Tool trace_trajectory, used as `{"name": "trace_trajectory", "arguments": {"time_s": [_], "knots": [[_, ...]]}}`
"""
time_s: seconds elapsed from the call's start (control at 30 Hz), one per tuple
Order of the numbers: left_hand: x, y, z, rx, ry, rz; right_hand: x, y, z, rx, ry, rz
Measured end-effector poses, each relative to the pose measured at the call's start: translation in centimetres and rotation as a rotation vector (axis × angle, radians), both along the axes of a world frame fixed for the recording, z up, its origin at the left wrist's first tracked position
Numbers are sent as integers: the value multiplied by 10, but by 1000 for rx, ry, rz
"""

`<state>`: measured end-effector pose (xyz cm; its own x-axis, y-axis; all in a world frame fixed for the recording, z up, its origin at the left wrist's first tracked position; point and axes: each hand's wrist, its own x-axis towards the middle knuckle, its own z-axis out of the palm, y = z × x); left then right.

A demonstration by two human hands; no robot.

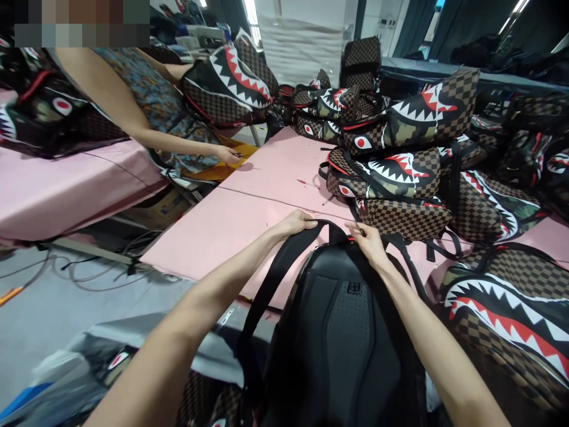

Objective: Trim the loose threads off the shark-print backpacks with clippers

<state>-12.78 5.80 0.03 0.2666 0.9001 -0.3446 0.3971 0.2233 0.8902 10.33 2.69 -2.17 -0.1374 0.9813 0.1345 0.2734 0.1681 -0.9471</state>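
Observation:
A black backpack (pixel 342 332) stands upright against the edge of the pink table (pixel 195 237), its padded back panel toward me. My left hand (pixel 299 223) is closed on the top of its left shoulder strap (pixel 278 267), which hangs down in an arc. At the bag's top right, my right hand (pixel 368 238) pinches a small dark item that is too small to make out, near the red-edged top opening. The fingers of both hands are bent.
Checkered bags with shark-teeth prints (pixel 391 172) are stacked at the back right; another (pixel 511 308) lies at right. Across the table, a person in a patterned garment (pixel 146 89) reaches a hand over its edge. A thin cord (pixel 267 198) crosses the pink surface.

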Motion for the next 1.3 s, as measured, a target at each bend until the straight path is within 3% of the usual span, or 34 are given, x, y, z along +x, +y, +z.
{"name": "trace_trajectory", "arguments": {"time_s": [0.07,0.17,0.3,0.4,0.53,0.63,0.73,0.9,1.1,1.2,1.3], "knots": [[-5,-1,1,-131,-166,-22,-19,19,-2,71,-9,135],[-10,-10,-2,-238,-306,-58,-38,40,-12,-20,19,315],[-20,-40,-11,-379,-481,-147,-39,53,-34,-102,75,279],[-45,-85,-22,-456,-550,-216,-33,57,-45,-135,114,198],[-92,-160,-45,-532,-615,-84,-32,63,-51,-166,155,127],[-110,-202,-55,-492,-639,54,-33,64,-50,-178,175,96],[-107,-220,-54,-404,-642,120,-34,60,-48,-180,178,75],[-98,-224,-51,-345,-638,195,-35,51,-40,-137,142,30],[-105,-237,-59,-318,-675,202,-25,17,-16,18,92,-47],[-104,-244,-61,-309,-702,220,-13,-29,-9,90,66,-62],[-99,-249,-59,-306,-725,209,-2,-85,-12,101,-7,-12]]}}
